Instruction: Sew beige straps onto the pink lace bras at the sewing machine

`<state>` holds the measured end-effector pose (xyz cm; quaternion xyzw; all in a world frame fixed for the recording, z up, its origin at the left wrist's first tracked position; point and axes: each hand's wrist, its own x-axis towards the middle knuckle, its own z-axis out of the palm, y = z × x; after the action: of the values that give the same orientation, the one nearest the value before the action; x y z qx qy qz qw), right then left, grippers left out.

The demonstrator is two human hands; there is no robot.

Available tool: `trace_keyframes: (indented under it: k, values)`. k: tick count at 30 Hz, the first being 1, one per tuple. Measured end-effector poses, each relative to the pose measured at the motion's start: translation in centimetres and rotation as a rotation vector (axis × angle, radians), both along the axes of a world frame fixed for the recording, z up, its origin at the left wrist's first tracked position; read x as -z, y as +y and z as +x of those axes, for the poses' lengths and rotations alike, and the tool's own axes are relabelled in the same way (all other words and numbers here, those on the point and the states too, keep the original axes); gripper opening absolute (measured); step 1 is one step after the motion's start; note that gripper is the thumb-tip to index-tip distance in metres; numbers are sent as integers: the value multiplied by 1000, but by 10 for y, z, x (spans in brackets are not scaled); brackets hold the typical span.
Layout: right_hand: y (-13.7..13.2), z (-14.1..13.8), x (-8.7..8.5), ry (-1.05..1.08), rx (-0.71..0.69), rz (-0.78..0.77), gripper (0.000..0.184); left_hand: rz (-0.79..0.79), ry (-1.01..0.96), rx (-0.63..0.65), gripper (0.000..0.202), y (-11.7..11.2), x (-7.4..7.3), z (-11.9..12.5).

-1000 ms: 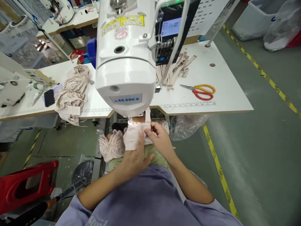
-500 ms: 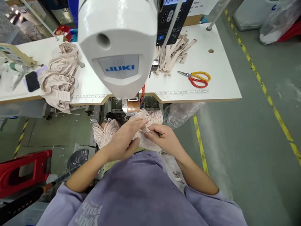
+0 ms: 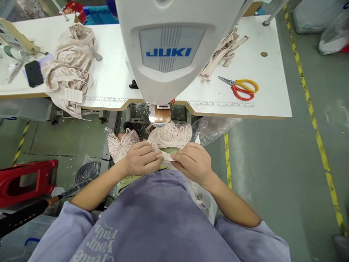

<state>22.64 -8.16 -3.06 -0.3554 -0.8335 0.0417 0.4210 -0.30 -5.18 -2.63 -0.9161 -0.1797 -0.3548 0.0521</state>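
My left hand [image 3: 143, 158] and my right hand [image 3: 194, 162] are close together over my lap. Each pinches a pale band of a beige lace garment [image 3: 170, 135], and a short piece of the band stretches between the fingertips. The garment's gathered lace lies just beyond my hands, below the sewing machine's head [image 3: 169, 47]. More lace [image 3: 122, 145] spreads out beside my left hand. Slightly farther off than the fingers is the machine's rounded metal and brown end [image 3: 160, 115], which hides the needle area.
Red and yellow scissors [image 3: 242, 89] lie on the white table [image 3: 261, 94] at right, near beige strips [image 3: 222, 54]. At left are a heap of beige straps [image 3: 69, 69] and a black phone [image 3: 34, 74]. A red stool [image 3: 28, 182] stands low at left.
My hands have gone from lying over the lace, left fingers outstretched, to both pinching the band with fingers curled. The garment is spread wider, and the view has shifted.
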Motion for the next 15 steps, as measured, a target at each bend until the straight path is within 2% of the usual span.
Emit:
trace_keyframes:
  k: [6, 8, 9, 10, 12, 13, 15]
  values:
    - [-1, -4, -1, 25, -9, 59, 14, 8, -37, 0, 18, 0, 0, -2]
    - [-1, -2, -2, 26, -15, 21, 11, -29, -48, 11, 17, 2, 2, -5]
    - [-1, -1, -1, 28, -15, -47, 10, -65, -54, 20, 17, 2, 3, -6]
    - [-1, 0, -1, 36, -12, -165, 10, -120, -63, 16, 17, 2, 4, -7]
    - [0, 0, 2, 124, 6, -549, 19, -276, -120, -67, 26, -3, 9, -6]
    - [0, -3, 5, 246, 37, -772, 24, -370, -159, -136, 41, -9, 14, -4]
    - [-1, -14, 8, 671, 180, -1134, 32, -567, -222, -250, 87, -25, 33, 3]
